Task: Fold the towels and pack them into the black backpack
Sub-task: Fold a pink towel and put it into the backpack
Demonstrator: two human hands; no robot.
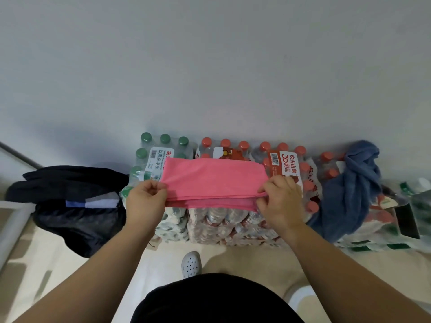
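Observation:
A pink towel (213, 179) lies folded into a long strip on top of shrink-wrapped packs of water bottles (286, 159). My left hand (145, 198) pinches the towel's left end. My right hand (279, 199) pinches the layered near edge at its right end. A crumpled blue towel (352, 187) is heaped on the packs to the right. The black backpack (74, 206) sits on the floor to the left, its mouth open, with folded blue, grey and white cloth (93, 202) showing inside.
Packs with green caps (163, 142) and red caps stand in a row against a pale wall. More packs with green labels (417, 206) lie at the far right. My white perforated shoe (191, 264) rests on the beige floor.

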